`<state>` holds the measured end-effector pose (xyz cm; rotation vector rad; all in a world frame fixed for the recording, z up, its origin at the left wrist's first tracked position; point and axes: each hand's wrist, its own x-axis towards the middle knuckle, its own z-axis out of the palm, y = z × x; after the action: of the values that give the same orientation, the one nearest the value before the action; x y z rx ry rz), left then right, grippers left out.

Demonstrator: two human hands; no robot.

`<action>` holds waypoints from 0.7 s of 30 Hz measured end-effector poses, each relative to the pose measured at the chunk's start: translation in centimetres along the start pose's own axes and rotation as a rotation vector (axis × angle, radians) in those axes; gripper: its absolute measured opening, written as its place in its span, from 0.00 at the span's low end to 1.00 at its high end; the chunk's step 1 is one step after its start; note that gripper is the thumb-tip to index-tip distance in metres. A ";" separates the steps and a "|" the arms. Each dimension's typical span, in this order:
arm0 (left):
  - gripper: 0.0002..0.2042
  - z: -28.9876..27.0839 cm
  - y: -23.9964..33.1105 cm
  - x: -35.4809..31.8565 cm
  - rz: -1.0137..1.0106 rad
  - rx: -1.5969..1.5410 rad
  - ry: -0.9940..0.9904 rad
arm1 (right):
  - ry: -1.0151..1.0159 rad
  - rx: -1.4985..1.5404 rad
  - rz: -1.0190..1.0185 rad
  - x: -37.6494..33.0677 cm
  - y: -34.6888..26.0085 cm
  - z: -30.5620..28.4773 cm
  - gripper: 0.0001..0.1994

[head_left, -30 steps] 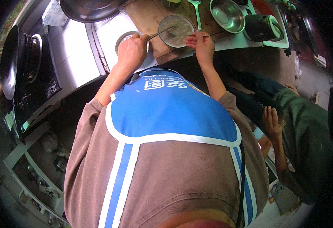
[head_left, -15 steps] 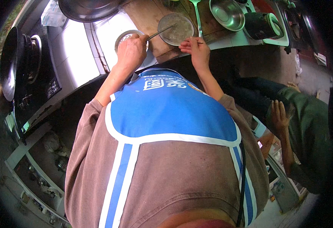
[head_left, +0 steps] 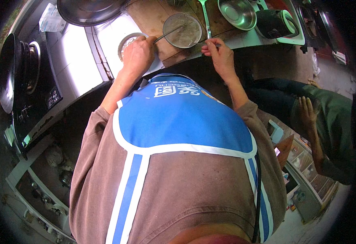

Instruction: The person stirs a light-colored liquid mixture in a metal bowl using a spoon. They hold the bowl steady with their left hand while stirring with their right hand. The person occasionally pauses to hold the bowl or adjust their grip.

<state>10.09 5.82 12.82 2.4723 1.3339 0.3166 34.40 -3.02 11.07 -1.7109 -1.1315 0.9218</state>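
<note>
Bowl [head_left: 176, 46] set near desk [head_left: 173, 58] edge, bare strip before it
A rod [head_left: 165, 35] is held in left grip [head_left: 139, 53], a stick [head_left: 198, 43] in right grip [head_left: 220, 55], which has been drawn rightward.

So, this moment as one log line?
left hand: holds dark utensil; tip at round bowl; right hand: holds thin utensil; nearby: spatula

Stick [head_left: 169, 33] partly hidden in left fingers [head_left: 150, 40]

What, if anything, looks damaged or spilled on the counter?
The dark seam across the white tiled counter, left of the left hand, looks odd: its edge is uneven, perhaps chipped or worn. No clear spill shows around the middle bowl.
</note>
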 end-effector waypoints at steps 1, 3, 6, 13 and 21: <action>0.10 0.0 -0.1 0.0 -0.007 0.004 0.000 | -0.012 -0.037 -0.031 0.1 -0.2 -0.3 0.10; 0.11 0.3 -0.4 -0.2 0.028 -0.014 0.060 | -0.093 -0.140 -0.107 0.3 -1.3 -0.8 0.08; 0.10 -0.3 -0.3 -0.4 0.033 -0.010 0.069 | -0.199 -0.347 -0.302 0.8 -2.0 -1.3 0.08; 0.08 -1.3 0.2 -0.8 -0.019 0.000 0.048 | -0.391 -0.533 -0.596 3.1 -2.3 -0.2 0.09; 0.08 -1.2 0.0 -1.1 -0.023 -0.034 0.085 | -0.355 -0.409 -0.545 7.2 -1.4 0.7 0.09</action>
<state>9.08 5.11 13.88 2.4387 1.3775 0.4402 35.63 4.20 11.31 -1.4389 -2.0128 0.6866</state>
